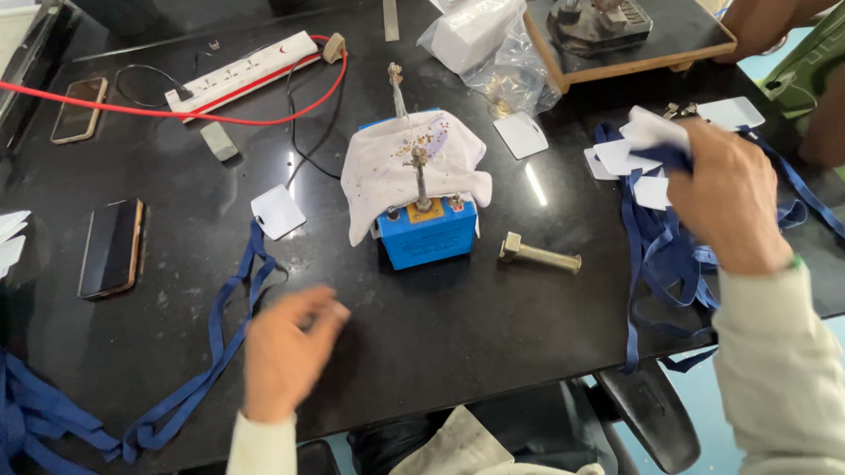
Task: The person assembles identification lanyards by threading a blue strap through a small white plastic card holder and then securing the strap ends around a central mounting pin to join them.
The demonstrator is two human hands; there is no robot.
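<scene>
1. Cream sleeves at the bottom edge of the frame, one at lower left, one at lower right, both belonging to the person wearing the camera.
2. Left hand (pixel 286 350), lower centre-left, blurred, fingers loosely curled and holding nothing; it hovers over the black table (pixel 444 330).
3. Blue lanyard (pixel 222 329), lying flat just left of the left hand, apart from it; its strap runs from a white card (pixel 277 212) down to the lower left corner.
4. Right hand (pixel 728 199), right of frame, closed on a bunch of blue lanyards (pixel 662 257) with white cards (pixel 646 136); the cards stick out above the knuckles, the straps hang below and spread over the table edge.
5. Blue box-shaped device (pixel 429 235), centre of frame, with an upright metal rod and a stained white cloth (pixel 411 168) draped over its top; well apart from both hands.
6. Brass-coloured bolt (pixel 538 253), lying on its side just right of the blue device.
7. Two smartphones: one (pixel 112 248) at left, one (pixel 79 109) at upper left.
8. White power strip (pixel 244 73) with red cable (pixel 109 110), upper left of centre.
9. Clear plastic bag (pixel 491 48), upper centre, beside a wooden board (pixel 641 57) carrying a metal tool.
10. Another person's arm (pixel 775 10), upper right corner.
</scene>
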